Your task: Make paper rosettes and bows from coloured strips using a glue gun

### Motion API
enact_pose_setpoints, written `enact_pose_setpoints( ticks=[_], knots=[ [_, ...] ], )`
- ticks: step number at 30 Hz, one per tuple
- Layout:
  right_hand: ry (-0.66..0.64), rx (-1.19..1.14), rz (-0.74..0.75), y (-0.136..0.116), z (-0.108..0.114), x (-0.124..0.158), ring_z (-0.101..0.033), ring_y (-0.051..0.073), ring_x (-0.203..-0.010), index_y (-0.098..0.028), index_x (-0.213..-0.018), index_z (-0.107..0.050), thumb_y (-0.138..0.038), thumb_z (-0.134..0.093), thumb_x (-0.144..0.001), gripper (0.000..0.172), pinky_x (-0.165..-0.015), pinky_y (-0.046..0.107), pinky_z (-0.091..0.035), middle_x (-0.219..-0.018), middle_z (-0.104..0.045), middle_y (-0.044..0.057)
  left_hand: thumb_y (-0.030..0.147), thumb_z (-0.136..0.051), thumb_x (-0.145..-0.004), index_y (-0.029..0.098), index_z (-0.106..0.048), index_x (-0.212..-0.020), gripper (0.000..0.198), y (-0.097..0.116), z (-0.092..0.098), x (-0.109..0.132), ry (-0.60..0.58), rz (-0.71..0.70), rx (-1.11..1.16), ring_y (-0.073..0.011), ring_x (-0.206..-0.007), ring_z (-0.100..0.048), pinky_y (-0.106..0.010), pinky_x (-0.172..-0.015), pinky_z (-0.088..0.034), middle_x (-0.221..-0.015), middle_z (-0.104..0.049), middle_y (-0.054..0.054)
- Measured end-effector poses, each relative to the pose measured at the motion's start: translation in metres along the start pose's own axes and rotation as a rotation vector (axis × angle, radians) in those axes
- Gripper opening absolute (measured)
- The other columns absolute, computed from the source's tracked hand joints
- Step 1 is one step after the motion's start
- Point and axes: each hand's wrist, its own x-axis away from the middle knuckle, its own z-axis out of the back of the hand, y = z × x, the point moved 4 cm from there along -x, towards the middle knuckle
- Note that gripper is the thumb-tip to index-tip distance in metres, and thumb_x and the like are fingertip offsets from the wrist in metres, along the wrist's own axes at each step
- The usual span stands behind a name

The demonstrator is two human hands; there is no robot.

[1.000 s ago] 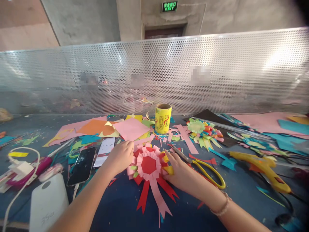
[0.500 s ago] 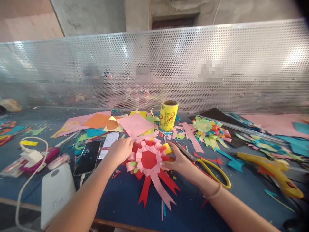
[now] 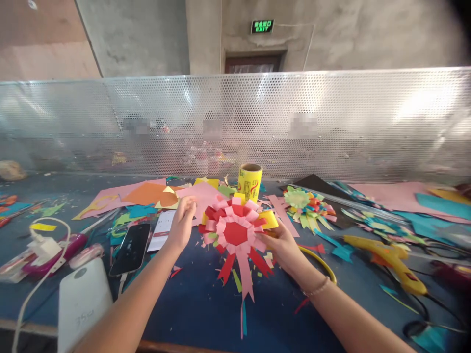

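A paper rosette [image 3: 236,232] with a red centre, pink pleats, red, pink and yellow loops and hanging red and pink tails is held up above the table, facing me. My right hand [image 3: 284,246] grips its right edge by the yellow loop, thumb in front; the other fingers are partly hidden behind it. To the left of the rosette, apart from it, is my left hand [image 3: 185,223], loosely bent with nothing in it. Yellow-handled scissors [image 3: 326,262] lie mostly hidden under my right wrist. A yellow tape roll [image 3: 250,183] stands just behind the rosette.
Two phones, one black [image 3: 131,249], and a white power bank [image 3: 84,304] lie at left. On the right are a yellow glue gun [image 3: 386,260] with its cable and a multicoloured rosette [image 3: 307,206]. Paper sheets and scraps cover the back; a perforated metal screen [image 3: 235,113] stands behind.
My left hand has let go of the rosette and moved left. My right hand has lifted the rosette slightly, covering more of the tape roll. The camera view has tilted up.
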Motion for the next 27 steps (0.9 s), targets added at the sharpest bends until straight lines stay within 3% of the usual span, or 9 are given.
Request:
enact_pose_setpoints(
  ticks=[2,4,6,9,13,17,23,27],
  knots=[
    [0.013,-0.03,0.03,-0.002,0.003,-0.001,-0.065,0.019,-0.078,-0.025,-0.102,-0.059,-0.026,-0.083,-0.052,0.055,-0.07,0.032,-0.053,-0.091,-0.069,0.002,0.046,-0.056,-0.08,0.022,-0.053,-0.11,0.039,-0.011,-0.003,-0.001,0.037,0.1,0.124,-0.0243,-0.119,-0.05,-0.034,-0.095,-0.04,-0.127,-0.053,-0.01],
    [0.007,-0.065,0.041,-0.004,0.004,-0.001,-0.065,0.019,-0.079,-0.026,-0.104,-0.059,-0.026,-0.083,-0.052,0.057,-0.071,0.032,-0.053,-0.089,-0.069,0.001,0.043,-0.062,-0.076,0.022,-0.053,-0.111,0.042,-0.019,-0.012,0.001,-0.012,0.252,0.247,-0.0249,-0.119,-0.05,-0.033,-0.089,-0.044,-0.129,-0.052,-0.01],
    [-0.006,-0.101,0.034,-0.005,0.004,-0.001,-0.065,0.019,-0.078,-0.027,-0.107,-0.059,-0.025,-0.083,-0.052,0.06,-0.071,0.031,-0.052,-0.087,-0.07,0.001,0.04,-0.066,-0.073,0.021,-0.055,-0.106,0.04,-0.02,-0.023,0.005,-0.14,0.37,0.392,-0.0247,-0.113,-0.055,-0.03,-0.08,-0.048,-0.121,-0.058,-0.009],
    [-0.04,-0.148,0.008,-0.007,0.004,0.0,-0.065,0.018,-0.074,-0.027,-0.106,-0.059,-0.023,-0.083,-0.051,0.06,-0.069,0.031,-0.052,-0.085,-0.07,0.001,0.036,-0.072,-0.069,0.019,-0.06,-0.097,0.035,-0.014,-0.034,0.012,-0.335,0.436,0.611,-0.0221,-0.096,-0.064,-0.027,-0.07,-0.051,-0.104,-0.067,-0.007],
    [-0.046,-0.17,0.045,-0.009,0.005,-0.002,-0.064,0.016,-0.072,-0.026,-0.098,-0.061,-0.022,-0.082,-0.053,0.05,-0.069,0.029,-0.051,-0.084,-0.07,0.0,0.032,-0.081,-0.059,0.018,-0.063,-0.093,0.041,-0.009,-0.033,0.015,-0.355,0.418,0.751,-0.0158,-0.072,-0.066,-0.023,-0.06,-0.052,-0.086,-0.07,-0.003],
    [-0.023,-0.16,0.076,-0.013,-0.001,-0.001,-0.063,0.015,-0.073,-0.025,-0.093,-0.061,-0.025,-0.08,-0.057,0.041,-0.069,0.028,-0.05,-0.084,-0.069,-0.002,0.025,-0.086,-0.053,0.021,-0.061,-0.103,0.056,-0.006,-0.035,0.015,-0.406,0.292,0.809,-0.0189,-0.08,-0.067,-0.027,-0.068,-0.054,-0.089,-0.071,-0.002],
    [-0.02,-0.15,0.092,-0.014,-0.01,0.002,-0.063,0.015,-0.079,-0.026,-0.099,-0.06,-0.025,-0.08,-0.057,0.047,-0.071,0.026,-0.05,-0.091,-0.068,-0.002,0.025,-0.083,-0.059,0.016,-0.058,-0.09,0.04,-0.015,-0.039,0.012,-0.305,0.31,0.721,-0.0149,-0.062,-0.065,-0.027,-0.058,-0.055,-0.078,-0.068,-0.001],
    [-0.038,-0.14,0.04,-0.01,-0.006,0.001,-0.063,0.014,-0.073,-0.026,-0.107,-0.059,-0.026,-0.078,-0.06,0.051,-0.062,0.024,-0.05,-0.084,-0.068,-0.002,0.025,-0.08,-0.063,0.017,-0.055,-0.092,0.039,-0.018,-0.037,0.009,-0.266,0.309,0.674,-0.0142,-0.059,-0.065,-0.027,-0.051,-0.055,-0.075,-0.066,0.001]
  ],
)
